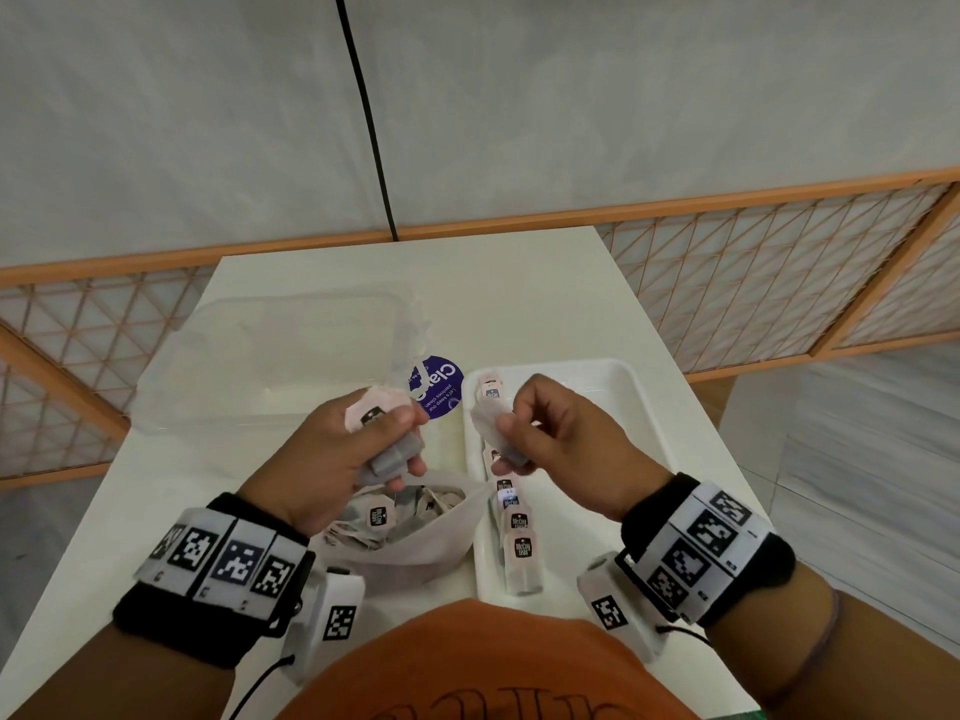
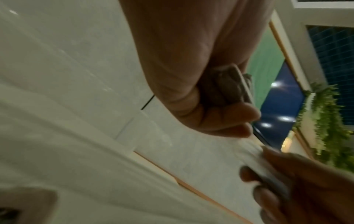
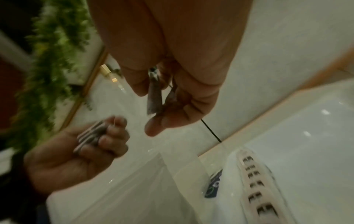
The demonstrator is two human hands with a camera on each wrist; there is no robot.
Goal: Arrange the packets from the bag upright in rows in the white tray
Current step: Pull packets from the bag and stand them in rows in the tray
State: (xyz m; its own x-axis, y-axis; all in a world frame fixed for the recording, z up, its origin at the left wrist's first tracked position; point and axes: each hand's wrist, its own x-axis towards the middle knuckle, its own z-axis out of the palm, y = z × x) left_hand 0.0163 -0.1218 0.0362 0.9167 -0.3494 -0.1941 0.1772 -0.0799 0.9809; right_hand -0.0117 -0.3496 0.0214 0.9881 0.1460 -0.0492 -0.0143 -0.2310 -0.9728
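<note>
My left hand grips a small stack of pale pink tea packets above the open bag, which holds several more. In the right wrist view the same stack shows edge-on between the left fingers. My right hand pinches one packet between thumb and fingers over the left side of the white tray. A row of upright packets runs along the tray's left wall; it also shows in the right wrist view. In the left wrist view the left hand curls round its packets.
A clear plastic lid or box lies at the table's back left, with a round purple sticker beside it. The tray's right part is bare. A black cable hangs behind the table. Orange lattice panels flank the table.
</note>
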